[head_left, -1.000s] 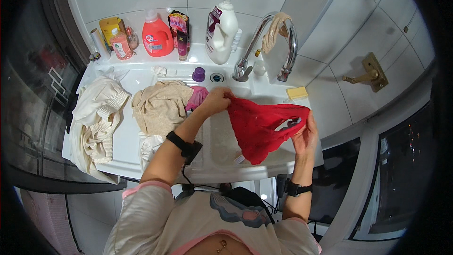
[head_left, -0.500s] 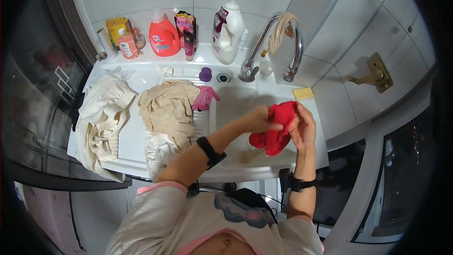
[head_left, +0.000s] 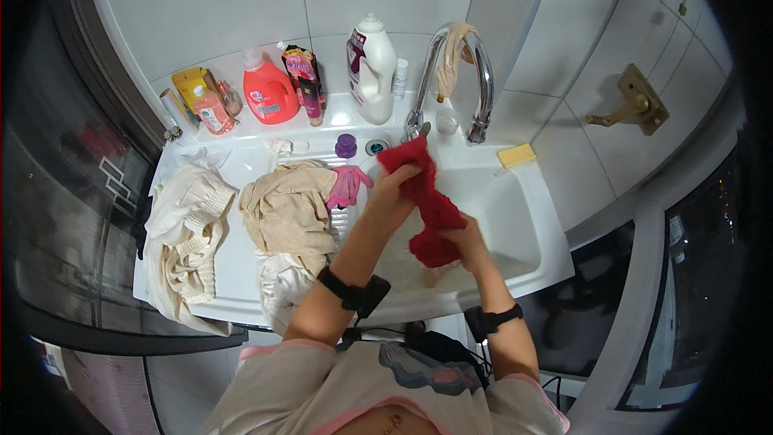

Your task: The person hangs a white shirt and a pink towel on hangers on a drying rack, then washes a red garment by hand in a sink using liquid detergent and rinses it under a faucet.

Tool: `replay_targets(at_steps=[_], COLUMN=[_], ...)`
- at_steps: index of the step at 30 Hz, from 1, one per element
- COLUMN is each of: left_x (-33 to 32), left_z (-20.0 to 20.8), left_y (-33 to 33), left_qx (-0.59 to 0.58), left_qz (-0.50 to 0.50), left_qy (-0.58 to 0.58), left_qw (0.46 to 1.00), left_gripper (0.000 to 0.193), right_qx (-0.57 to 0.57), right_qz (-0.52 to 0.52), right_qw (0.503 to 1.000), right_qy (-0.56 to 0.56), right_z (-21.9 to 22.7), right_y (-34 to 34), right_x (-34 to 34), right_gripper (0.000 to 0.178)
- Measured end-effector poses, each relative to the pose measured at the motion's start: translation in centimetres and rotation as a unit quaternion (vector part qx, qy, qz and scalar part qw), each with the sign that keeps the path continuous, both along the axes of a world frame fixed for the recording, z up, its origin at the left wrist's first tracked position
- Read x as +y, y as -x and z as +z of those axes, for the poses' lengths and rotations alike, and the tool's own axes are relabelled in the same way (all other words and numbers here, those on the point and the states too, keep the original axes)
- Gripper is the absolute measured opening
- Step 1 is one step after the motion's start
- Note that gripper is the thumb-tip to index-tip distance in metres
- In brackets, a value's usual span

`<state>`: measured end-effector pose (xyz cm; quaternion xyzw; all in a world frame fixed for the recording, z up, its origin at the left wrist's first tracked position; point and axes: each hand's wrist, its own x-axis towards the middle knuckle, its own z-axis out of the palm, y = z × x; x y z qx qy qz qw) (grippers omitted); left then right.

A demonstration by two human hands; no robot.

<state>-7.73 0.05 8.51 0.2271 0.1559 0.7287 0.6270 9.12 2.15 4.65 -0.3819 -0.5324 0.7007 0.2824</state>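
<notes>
A small red cloth garment point(head_left: 436, 208), whose exact kind I cannot tell, is stretched lengthwise over the white sink point(head_left: 515, 213). My left hand point(head_left: 392, 193) is closed on it near its upper end, with the thumb lying across the fabric. Lower down, my right hand point(head_left: 467, 243) grips its other end from the right side. Behind the garment's top end stands the chrome faucet point(head_left: 481, 84), its handle partly covered by the cloth. A little water shows in the basin below my hands.
Beige point(head_left: 288, 208) and white clothes point(head_left: 189, 221) and a pink cloth point(head_left: 348, 185) lie on the left drainboard. A red detergent bottle point(head_left: 270, 97) and a white jug point(head_left: 373, 72) line the back ledge. Yellow soap point(head_left: 516, 155) sits at the right rim; a beige cloth point(head_left: 453, 60) hangs on the faucet.
The red garment has gone from bunched between both hands to stretched out. My left hand has moved left; my right hand has dropped lower and turned over. The view has shifted slightly.
</notes>
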Motion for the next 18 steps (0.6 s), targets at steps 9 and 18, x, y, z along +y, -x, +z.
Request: replay_targets(at_steps=[9, 18], left_x=[0.1, -1.9], left_z=[-9.1, -6.3], left_y=[-2.1, -5.9], left_qx=[-0.147, -0.064], left_qz=[-0.031, -0.069], left_qy=[0.129, 0.103], left_qw=[0.98, 0.99], left_gripper=[0.03, 0.044], right_qx=[-0.062, -0.289], right_qz=[-0.282, -0.262], right_qw=[0.817, 0.817], right_qy=[-0.5, -0.424], right_z=[2.0, -0.6], right_y=[8.7, 7.0], right_x=[-4.1, 2.0], right_gripper=[0.022, 0.022])
